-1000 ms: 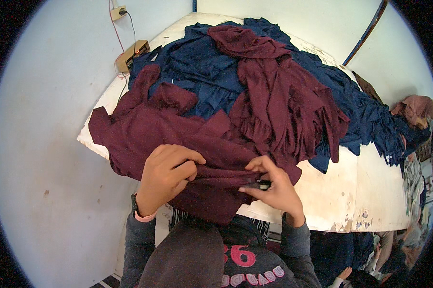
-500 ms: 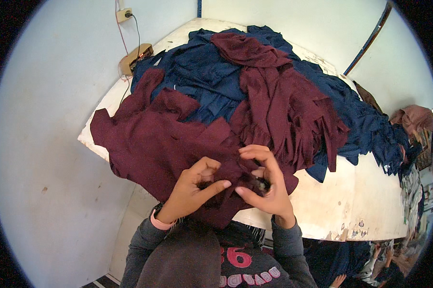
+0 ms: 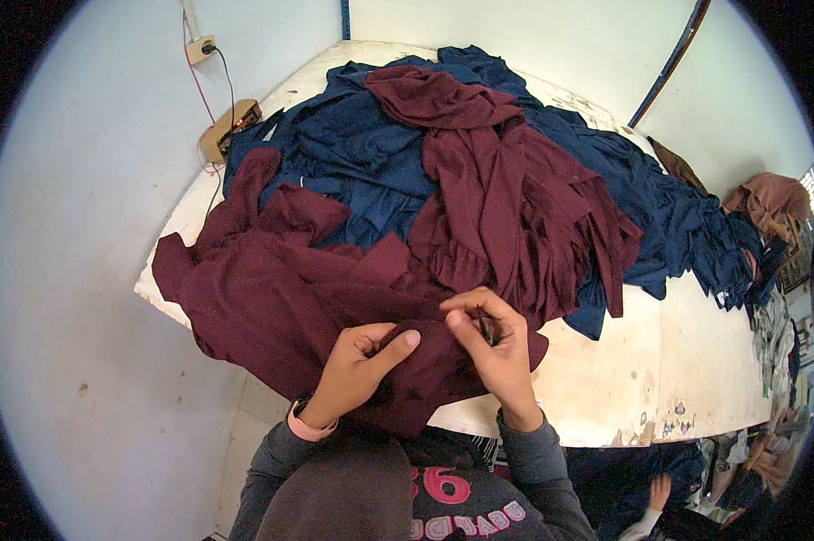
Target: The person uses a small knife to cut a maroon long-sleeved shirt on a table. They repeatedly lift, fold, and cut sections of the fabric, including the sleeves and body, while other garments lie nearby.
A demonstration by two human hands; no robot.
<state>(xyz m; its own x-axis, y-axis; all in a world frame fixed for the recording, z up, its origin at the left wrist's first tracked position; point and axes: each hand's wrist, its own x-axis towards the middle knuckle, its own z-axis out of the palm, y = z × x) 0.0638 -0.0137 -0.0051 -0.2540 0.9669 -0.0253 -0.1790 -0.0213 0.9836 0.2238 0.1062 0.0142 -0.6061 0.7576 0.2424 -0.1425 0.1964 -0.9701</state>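
A maroon garment (image 3: 272,288) is spread over the near left part of the table, its front hanging over the edge towards me. My left hand (image 3: 360,365) pinches a fold of it between thumb and fingers. Just right of that fold, my right hand (image 3: 495,347) is closed, with thumb and forefinger close together above the cloth. A small dark object (image 3: 488,332) shows inside the right hand's curled fingers; most of it is hidden, so its kind is unclear.
Behind lie a heap of dark blue garments (image 3: 362,135) and more maroon pieces (image 3: 515,198) on the pale worn table (image 3: 623,388). A small box with cables (image 3: 229,131) sits by the left wall. Another person's hand (image 3: 659,491) shows at lower right.
The view has shifted slightly. My right thumb has moved up towards the forefinger, and the left hand now holds up a rounded fold of the maroon cloth.
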